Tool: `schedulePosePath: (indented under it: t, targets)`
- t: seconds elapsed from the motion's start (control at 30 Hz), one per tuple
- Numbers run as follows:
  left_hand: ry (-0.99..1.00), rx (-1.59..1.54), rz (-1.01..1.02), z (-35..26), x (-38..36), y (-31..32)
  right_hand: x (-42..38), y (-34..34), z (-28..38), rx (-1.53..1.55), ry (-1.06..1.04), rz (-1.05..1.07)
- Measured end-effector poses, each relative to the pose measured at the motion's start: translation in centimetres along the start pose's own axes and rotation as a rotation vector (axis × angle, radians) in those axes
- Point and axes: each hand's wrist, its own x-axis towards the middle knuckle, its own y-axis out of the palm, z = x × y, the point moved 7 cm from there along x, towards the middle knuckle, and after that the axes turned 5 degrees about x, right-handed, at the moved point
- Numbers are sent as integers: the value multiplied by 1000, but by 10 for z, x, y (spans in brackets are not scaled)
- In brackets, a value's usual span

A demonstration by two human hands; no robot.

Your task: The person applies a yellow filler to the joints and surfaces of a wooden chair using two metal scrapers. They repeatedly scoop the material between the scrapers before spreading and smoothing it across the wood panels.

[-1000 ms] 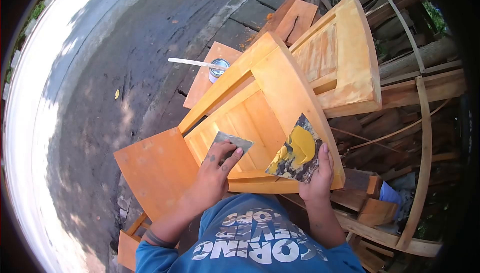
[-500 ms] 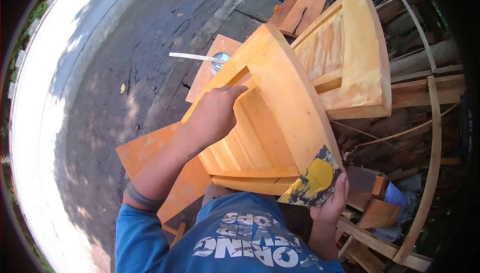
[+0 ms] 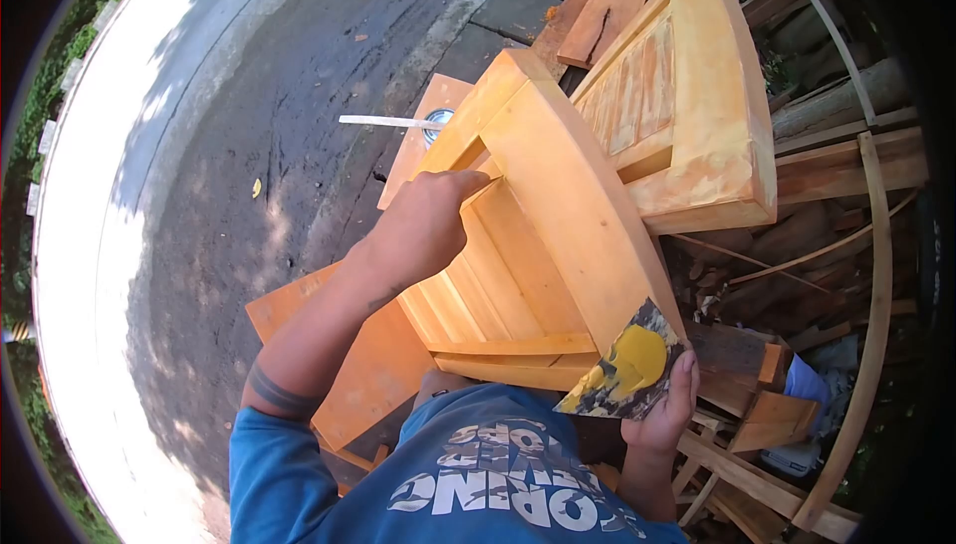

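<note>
My left hand (image 3: 423, 225) is closed, its index finger stretched along the inner corner of a recess in the wooden panel (image 3: 553, 186). A thin edge shows by the fingertip, but what the fingers hold is hidden. The panel is pale orange wood with a curved outer edge and a grooved inset, tilted in front of me. Low on the right, my right hand (image 3: 665, 413) grips a dark, stained, triangular board (image 3: 609, 385) by its edge, thumb on top. A thick patch of yellow paste (image 3: 637, 357) covers part of the board, which overlaps the panel's lower right corner.
A second wooden panel (image 3: 717, 106) leans behind on the right. An open can (image 3: 434, 128) with a pale stick (image 3: 378, 121) across it stands behind the panel's left edge. Wood scraps and a bent strip (image 3: 876, 325) crowd the right. Orange-brown board (image 3: 373, 395) lies lower left.
The view has shifted slightly. My left fingertip stays at about the same corner of the recess, and my right hand still holds the board, with little movement.
</note>
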Motion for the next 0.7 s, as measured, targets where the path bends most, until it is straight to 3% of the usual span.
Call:
schedulePosePath:
  t: [0.27, 0.53, 0.7]
  targets:
    - [-128, 76, 147, -7, 9, -2, -2, -2, 1, 18, -20, -19]
    - [-112, 249, 255, -20, 14, 5, -6, -1, -6, 43, 5, 46]
    - [-88, 320, 274, -26, 15, 9, -8, -1, -8, 36, 29, -78]
